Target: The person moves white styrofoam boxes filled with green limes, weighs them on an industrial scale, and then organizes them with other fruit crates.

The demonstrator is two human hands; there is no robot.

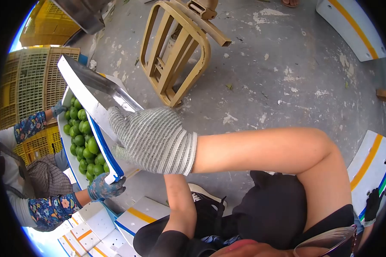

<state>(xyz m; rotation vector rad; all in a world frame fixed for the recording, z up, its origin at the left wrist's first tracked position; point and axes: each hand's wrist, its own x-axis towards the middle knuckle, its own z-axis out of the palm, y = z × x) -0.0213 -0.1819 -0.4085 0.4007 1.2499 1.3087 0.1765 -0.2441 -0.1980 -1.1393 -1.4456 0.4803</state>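
At the centre, my right hand (152, 139) wears a grey-striped knitted glove. Its fingers are closed against the side of a white box (83, 88) with a blue rim, which is tilted and full of green limes (79, 132). My left forearm (180, 199) passes behind the right wrist, and its hand is hidden there. Facing me, a co-worker in floral sleeves has one gloved hand (105, 187) at the box's lower corner and the other gloved hand (58, 108) at its far side. A shiny steel surface (126, 100) shows beside the box, next to my glove.
A beige metal frame (176, 55) stands on the worn grey floor (266, 85). Yellow crates (38, 81) are stacked behind the co-worker. White panels or boxes with orange stripes (369, 167) lie at right and lower left (143, 212). Another person's dark-gloved hand (373, 205) shows at far right.
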